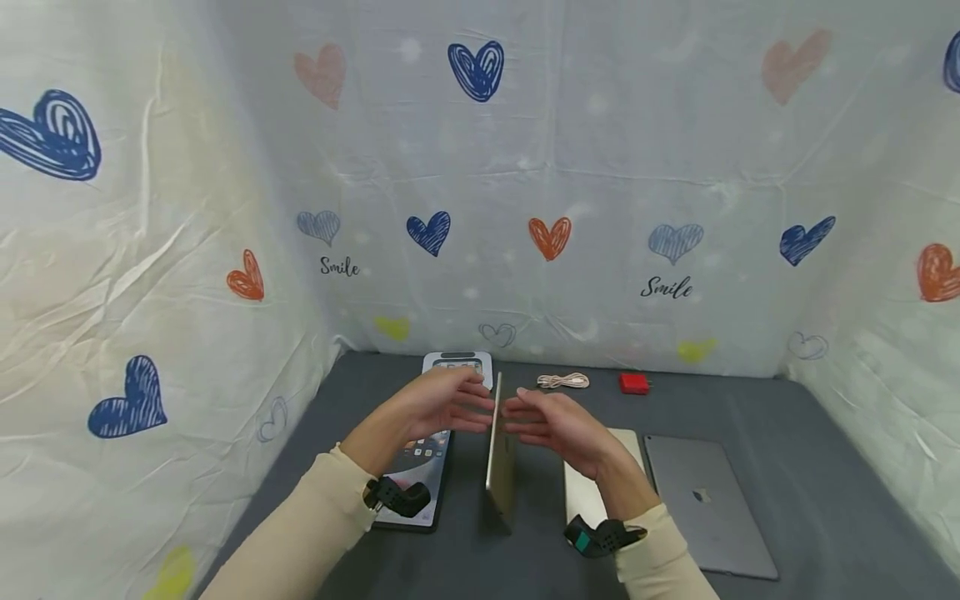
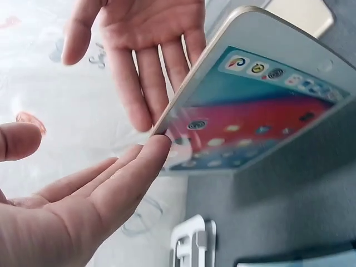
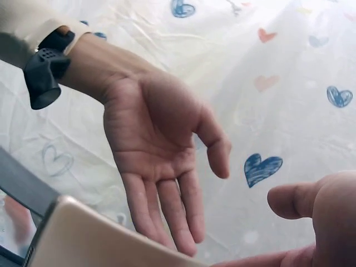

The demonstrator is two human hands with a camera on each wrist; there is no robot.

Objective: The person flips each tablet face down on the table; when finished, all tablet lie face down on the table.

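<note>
A gold-edged tablet [image 1: 500, 475] stands upright on its edge between my two hands. Its lit screen [image 2: 250, 119] faces the left hand, and its plain gold back [image 3: 100, 239] is turned to the right. My left hand [image 1: 442, 406] has its fingers extended, with the tips at the tablet's upper edge on the screen side. On the back side, my right hand [image 1: 561, 429] also holds its fingers out straight, close to that edge. Neither hand curls round the tablet; whether every fingertip touches it I cannot tell.
Left lies another tablet [image 1: 427, 467], screen lit, with a white rounded item [image 1: 486, 364] behind it. A bundled cable [image 1: 562, 381] and red charger plug [image 1: 633, 383] lie at the back. To the right are a cream flat item [image 1: 581, 496] and a grey tablet [image 1: 708, 517], face down.
</note>
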